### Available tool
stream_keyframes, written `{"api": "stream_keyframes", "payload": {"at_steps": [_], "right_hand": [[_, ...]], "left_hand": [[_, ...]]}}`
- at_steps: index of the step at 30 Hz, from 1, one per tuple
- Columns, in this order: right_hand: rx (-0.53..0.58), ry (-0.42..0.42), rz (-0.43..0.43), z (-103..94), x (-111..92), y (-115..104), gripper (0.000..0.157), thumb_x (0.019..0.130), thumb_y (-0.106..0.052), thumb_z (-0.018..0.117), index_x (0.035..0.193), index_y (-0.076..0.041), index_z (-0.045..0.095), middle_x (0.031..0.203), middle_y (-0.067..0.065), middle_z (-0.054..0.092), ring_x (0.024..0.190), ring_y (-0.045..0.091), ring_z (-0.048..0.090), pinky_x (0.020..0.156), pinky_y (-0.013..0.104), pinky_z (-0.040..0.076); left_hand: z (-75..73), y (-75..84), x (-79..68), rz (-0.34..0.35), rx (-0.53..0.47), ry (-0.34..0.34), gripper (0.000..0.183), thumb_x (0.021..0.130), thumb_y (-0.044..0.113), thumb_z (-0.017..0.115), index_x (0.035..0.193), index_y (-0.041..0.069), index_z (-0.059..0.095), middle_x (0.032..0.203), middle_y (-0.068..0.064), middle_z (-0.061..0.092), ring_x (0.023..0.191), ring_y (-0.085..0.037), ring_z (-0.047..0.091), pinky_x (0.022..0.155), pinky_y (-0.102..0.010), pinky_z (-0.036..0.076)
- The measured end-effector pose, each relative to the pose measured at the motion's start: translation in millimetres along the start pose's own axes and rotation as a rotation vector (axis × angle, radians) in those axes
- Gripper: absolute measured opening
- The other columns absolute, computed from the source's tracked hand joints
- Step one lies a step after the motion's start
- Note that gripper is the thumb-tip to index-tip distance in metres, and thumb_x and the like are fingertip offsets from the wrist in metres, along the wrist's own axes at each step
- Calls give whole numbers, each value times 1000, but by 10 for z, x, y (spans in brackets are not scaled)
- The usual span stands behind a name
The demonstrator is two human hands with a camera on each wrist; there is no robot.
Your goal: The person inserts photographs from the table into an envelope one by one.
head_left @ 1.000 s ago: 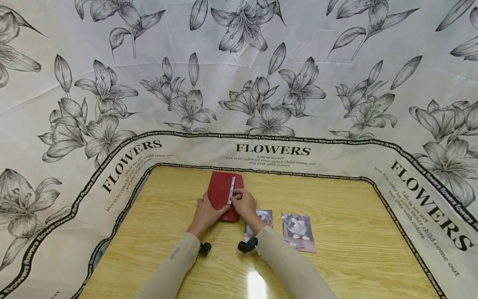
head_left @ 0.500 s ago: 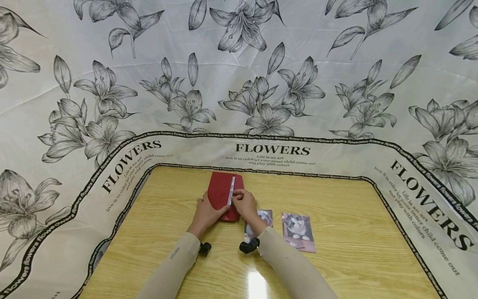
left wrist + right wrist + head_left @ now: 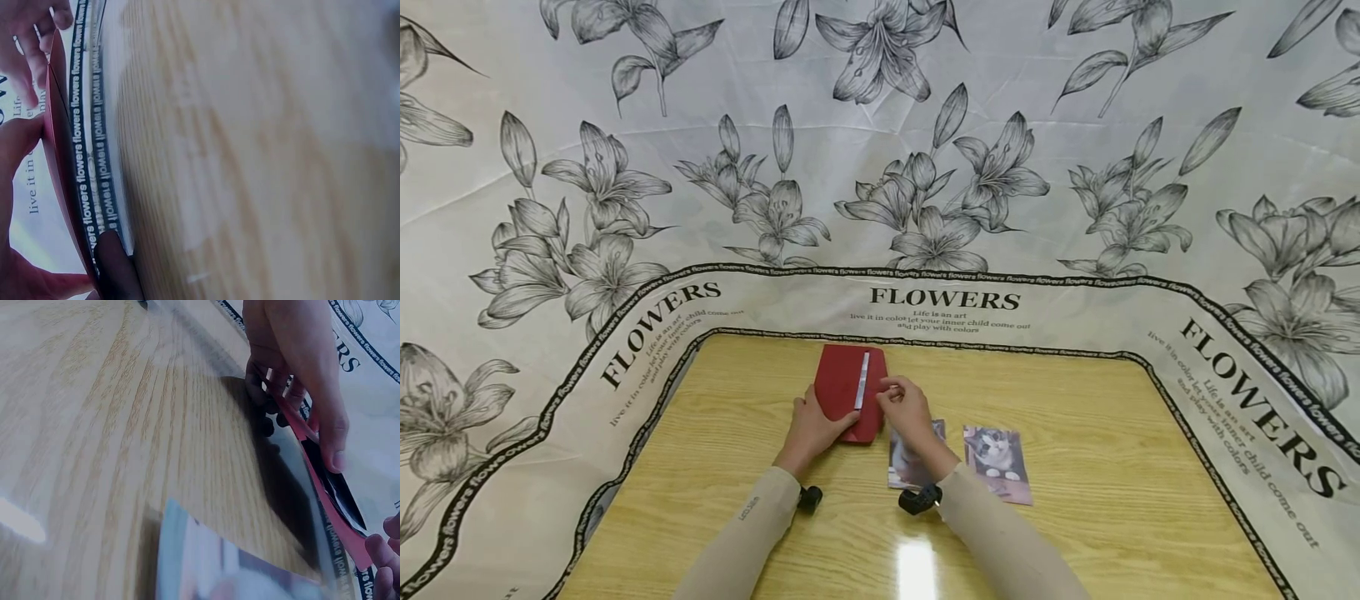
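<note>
A red envelope (image 3: 838, 379) is held raised above the table by my left hand (image 3: 811, 425), its thumb on the near face and its fingers behind. Along the right part of that face runs a pale, shiny strip (image 3: 862, 382). In the right wrist view, a dark gap shows beside the left thumb, with something white inside. My right hand (image 3: 912, 417) is at the envelope's right edge, fingers loosely bent and holding nothing visible. Whether its fingertips touch the edge, I cannot tell.
Two cat photos lie on the wooden table (image 3: 1120, 467): one photo (image 3: 901, 462) partly under the right forearm, another photo (image 3: 997, 458) to its right. Flower-printed cloth (image 3: 790, 304) surrounds the table's far and side edges. Each wrist wears a black camera (image 3: 919, 499).
My right hand has let go of the pale strip and moved right, off the envelope's face to its right edge. The left hand keeps its grip.
</note>
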State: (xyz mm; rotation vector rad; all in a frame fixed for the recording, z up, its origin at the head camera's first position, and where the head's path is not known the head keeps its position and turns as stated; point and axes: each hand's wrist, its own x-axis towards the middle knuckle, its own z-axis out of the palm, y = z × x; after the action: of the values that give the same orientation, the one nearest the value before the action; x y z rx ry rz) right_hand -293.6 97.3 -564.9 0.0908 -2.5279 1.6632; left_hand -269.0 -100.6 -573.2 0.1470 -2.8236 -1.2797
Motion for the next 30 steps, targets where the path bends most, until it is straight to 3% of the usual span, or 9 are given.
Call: {"api": "stream_keyframes", "payload": {"at_steps": [8,20,30], "right_hand": [[5,-35,-16,-283,-87,-40,35,101,-8,72,135,0,69,104,17,76,69,14,60,57,27,48],[-62,-28,6,-597,-248,-31,34,102,-14,75,136,-11,71,105,12,74,70,18,53,59,29,41],[-122,-7,33,-910,-431,110,39,103,-16,74,140,-7,67,111,12,73,71,18,54,57,29,43]], "left_hand": [[-6,3,14,5,-34,1,113,85,54,88,164,-3,30,133,-29,50,115,-40,61,100,-55,54],[-22,-23,44,-25,-33,-24,116,86,56,86,166,-1,25,137,-29,47,117,-40,60,101,-55,54],[-24,-45,36,-22,-37,-33,117,86,59,85,167,-1,25,137,-28,48,117,-38,60,101,-54,54]]}}
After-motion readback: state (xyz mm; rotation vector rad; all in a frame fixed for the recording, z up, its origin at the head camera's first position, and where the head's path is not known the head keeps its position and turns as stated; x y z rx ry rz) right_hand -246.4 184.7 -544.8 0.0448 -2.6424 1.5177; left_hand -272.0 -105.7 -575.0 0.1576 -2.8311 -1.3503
